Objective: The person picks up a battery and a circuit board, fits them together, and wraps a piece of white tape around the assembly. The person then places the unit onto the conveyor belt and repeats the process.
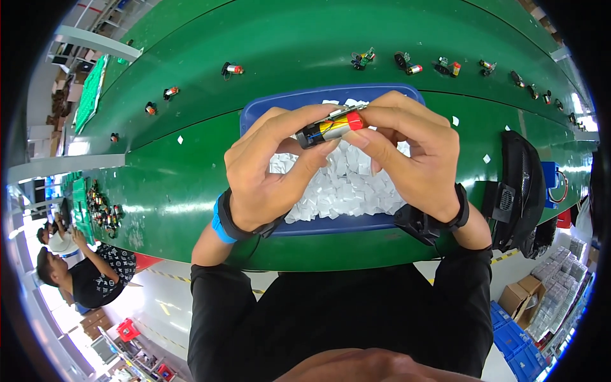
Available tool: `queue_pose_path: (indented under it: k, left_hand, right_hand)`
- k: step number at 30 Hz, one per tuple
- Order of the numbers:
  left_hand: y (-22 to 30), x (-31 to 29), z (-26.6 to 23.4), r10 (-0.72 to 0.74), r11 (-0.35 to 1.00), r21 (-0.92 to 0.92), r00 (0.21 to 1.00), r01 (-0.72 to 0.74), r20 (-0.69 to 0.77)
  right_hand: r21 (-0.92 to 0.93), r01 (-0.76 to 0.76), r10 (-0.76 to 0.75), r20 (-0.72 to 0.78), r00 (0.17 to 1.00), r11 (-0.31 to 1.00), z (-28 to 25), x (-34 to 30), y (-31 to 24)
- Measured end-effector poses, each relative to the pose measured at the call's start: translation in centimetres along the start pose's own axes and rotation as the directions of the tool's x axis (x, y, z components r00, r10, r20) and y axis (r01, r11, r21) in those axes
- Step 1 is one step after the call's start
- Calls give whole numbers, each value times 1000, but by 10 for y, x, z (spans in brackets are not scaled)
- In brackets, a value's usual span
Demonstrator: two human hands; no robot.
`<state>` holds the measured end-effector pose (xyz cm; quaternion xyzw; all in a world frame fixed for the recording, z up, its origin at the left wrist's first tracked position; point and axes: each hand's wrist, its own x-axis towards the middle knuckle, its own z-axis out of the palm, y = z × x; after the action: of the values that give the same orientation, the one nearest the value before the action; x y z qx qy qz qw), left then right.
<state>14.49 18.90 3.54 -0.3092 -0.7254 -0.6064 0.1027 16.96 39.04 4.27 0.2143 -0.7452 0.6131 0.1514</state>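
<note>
Between the fingertips of both hands is a small battery assembly (331, 128) with a black end, a yellow middle, a red end, thin wires and what looks like a circuit board along its top. My left hand (270, 165) pinches the black end with thumb and index finger. At the red end, my right hand (414, 149) grips with its thumb underneath and fingers above. Directly below both hands stands a blue bin (251, 111) holding many small white square pieces (350, 184). Part of the assembly is hidden by my fingers.
Similar assemblies (235, 69) lie spaced along the far green surface, and a pile of them (102, 210) is at left. A black bag (523, 184) stands at right beside a blue box (552, 184). A metal post (70, 167) crosses the left; people (95, 274) are beyond.
</note>
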Motion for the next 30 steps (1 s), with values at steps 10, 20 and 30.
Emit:
queue_pose_path:
  k: [10,20,30]
  left_hand:
    - [2,4,-4,22,994,110,999,-26,31]
    - [1,12,-30,-479,764,-323,826,559,296]
    - [-5,16,-37,-483,625,-303,662,719,573]
  right_hand:
    - [-37,-136,137,43,990,990,6,-1,-3]
    - [-315,5,17,66,998,949,-3,7,-14]
    - [-374,303,-255,174,951,877,-4,5,9]
